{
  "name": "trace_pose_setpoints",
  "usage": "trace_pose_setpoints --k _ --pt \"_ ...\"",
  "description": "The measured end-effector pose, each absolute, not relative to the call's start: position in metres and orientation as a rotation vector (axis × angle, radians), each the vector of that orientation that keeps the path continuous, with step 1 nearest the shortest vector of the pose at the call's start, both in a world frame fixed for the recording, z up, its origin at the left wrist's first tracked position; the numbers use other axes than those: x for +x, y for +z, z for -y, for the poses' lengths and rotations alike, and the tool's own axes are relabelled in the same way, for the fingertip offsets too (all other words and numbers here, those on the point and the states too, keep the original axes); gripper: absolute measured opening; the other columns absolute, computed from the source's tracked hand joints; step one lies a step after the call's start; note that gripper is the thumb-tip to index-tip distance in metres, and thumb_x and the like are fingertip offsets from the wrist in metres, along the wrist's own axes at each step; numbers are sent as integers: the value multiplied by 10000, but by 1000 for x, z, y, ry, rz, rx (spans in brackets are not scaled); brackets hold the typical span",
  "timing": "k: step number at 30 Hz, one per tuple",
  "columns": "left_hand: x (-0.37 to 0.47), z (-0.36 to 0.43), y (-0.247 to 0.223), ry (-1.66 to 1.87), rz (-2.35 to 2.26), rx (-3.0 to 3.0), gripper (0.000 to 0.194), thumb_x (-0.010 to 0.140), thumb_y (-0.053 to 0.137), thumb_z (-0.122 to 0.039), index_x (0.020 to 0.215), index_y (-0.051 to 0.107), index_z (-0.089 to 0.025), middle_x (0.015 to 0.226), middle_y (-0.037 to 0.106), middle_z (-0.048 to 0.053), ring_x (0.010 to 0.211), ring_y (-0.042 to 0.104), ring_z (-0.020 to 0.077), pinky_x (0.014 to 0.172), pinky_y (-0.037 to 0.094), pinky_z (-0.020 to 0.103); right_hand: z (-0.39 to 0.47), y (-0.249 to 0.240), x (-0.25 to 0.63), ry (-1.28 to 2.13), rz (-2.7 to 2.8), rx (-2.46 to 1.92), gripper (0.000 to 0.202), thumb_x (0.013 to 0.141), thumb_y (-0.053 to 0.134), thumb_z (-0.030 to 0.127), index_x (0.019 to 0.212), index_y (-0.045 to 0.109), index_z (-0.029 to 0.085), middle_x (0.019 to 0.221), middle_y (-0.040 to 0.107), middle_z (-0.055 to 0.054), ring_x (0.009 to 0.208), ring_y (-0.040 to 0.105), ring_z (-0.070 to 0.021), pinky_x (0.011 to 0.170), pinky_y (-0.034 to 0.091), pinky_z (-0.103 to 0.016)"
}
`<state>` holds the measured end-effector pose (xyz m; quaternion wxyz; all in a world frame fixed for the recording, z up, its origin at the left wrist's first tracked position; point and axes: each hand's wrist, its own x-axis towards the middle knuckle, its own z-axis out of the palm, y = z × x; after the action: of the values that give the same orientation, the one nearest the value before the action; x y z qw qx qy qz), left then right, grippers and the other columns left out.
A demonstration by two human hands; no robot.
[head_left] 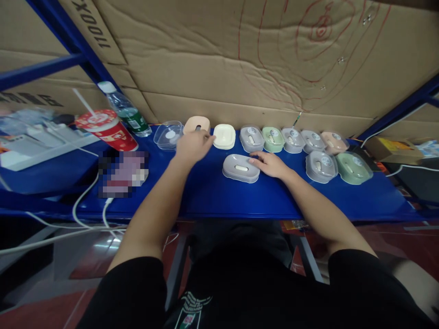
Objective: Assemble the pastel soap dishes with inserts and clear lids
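Observation:
A lilac-grey plastic box (241, 168) with a rounded lid and a pale oblong piece on top lies in front of me. My right hand (272, 164) is at its right end, thumb on the lid's edge and fingers along the far corner. Farther back on the left, my left hand (195, 145) is over the front of a peach lid (195, 122) with a dark slot. Its fingers are curled, and what they hold, if anything, is hidden. Just right of those fingers lies a cream-coloured tray (224, 136); to their left stands a clear cover (168, 135).
Several lidded boxes, including a green one (273, 139), stand along the back and right of the blue table (212, 196). At left are a red paper cup (109, 131), a water bottle (128, 112) and white cables (82, 205). Cardboard (192, 59) walls the back.

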<state>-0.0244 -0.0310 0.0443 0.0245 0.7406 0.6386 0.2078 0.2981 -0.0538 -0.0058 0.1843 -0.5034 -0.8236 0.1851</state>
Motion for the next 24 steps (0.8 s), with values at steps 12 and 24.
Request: trace_pose_setpoints --k 12,24 --pt "-110 -4 42 269 -2373 1929 226 803 802 -410 881 746 -205 1007 784 121 1087 715 375 898 596 533 53 -6 299 497 2372 -1386 542 1057 579 626 1330 744 189 839 756 -52 756 667 -215 693 415 -323" --pt "-98 16 59 1433 -2294 1838 336 927 775 -400 1132 662 -158 1186 731 69 1077 618 233 1071 514 482 55 -4 298 448 2286 -1415 523 1055 594 623 1300 758 191 813 762 -54 759 692 -230 689 435 -336"
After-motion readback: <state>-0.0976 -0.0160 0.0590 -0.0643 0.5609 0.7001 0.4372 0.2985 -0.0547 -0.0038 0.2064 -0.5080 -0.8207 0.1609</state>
